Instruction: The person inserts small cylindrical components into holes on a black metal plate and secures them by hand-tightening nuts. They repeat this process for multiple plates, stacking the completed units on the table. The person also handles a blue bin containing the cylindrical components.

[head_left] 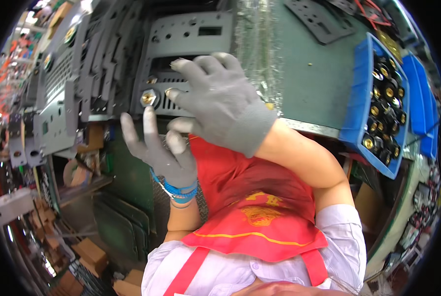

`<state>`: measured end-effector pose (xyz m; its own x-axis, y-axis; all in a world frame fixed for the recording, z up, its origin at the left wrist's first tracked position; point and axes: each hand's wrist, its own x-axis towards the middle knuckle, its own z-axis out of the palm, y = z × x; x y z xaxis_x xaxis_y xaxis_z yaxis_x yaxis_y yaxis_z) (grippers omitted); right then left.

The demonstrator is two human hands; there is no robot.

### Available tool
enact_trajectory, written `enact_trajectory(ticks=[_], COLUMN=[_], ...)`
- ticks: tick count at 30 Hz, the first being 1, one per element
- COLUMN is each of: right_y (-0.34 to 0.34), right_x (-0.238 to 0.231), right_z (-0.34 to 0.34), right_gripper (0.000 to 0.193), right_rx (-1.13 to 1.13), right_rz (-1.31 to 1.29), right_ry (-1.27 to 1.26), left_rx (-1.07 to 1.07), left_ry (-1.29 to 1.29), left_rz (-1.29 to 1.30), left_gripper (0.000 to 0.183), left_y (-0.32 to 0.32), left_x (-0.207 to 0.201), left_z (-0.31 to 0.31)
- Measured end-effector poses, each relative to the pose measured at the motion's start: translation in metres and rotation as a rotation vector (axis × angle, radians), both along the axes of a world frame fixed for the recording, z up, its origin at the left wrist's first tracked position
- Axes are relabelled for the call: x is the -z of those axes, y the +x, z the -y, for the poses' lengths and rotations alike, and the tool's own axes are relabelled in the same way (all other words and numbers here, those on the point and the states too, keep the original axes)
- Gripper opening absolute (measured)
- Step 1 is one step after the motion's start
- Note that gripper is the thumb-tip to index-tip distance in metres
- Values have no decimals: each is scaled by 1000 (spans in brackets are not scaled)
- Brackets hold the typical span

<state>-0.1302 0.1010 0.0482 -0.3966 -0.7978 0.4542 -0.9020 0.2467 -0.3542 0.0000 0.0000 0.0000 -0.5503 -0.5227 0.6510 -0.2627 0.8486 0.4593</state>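
Note:
A dark grey metal panel (181, 47) with round holes and rows of slots lies on the workbench in front of me. At its left near corner sits a brass fitting with a shiny hex nut (148, 98). My left hand (163, 153), in a grey glove, has its fingers spread, with one fingertip just below the nut; contact is not clear. Over the panel's slots reaches my right hand (223, 98), gloved too, fingers apart and nothing visible in them. A smaller brass piece (152, 79) shows beside its fingertips.
Several grey panels (94, 74) stand stacked at the left. On the right, a blue bin (351, 111) holds many black-and-brass fittings, with another blue bin (419, 93) beyond. A flat dark plate (321, 22) rests at the back. Clear plastic wrap (257, 49) covers a bench strip.

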Motion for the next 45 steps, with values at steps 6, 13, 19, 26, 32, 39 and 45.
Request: enact_trajectory(ticks=[6, 13, 19, 26, 32, 39, 45], right_y=[-74, -205, -198, -175, -51, 15, -50], right_x=[-14, 91, 29, 22, -45, -30, 39], right_z=[-50, -124, -126, -103, -126, -141, -140], right_gripper=[32, 43, 62, 44, 30, 45, 34], right_rx=[488, 1453, 1147, 955, 450, 84, 690], right_rz=[-143, -422, 259, -432, 364, 1582, -32], right_ry=[90, 118, 379, -401, -1227, -708, -95], left_rx=[166, 178, 389, 785, 1013, 878, 545], left_ry=[-142, -96, -115, 96, 1245, 1235, 1626], left_rz=[-52, -156, -176, 20, 80, -204, -634], left_gripper=[52, 45, 33, 21, 65, 65, 42], left_y=[-19, -17, 8, 3, 0, -30, 4], left_x=[1, -8, 0, 8, 17, -24, -34], left_z=[11, -6, -42, -78, -92, -96, -75])
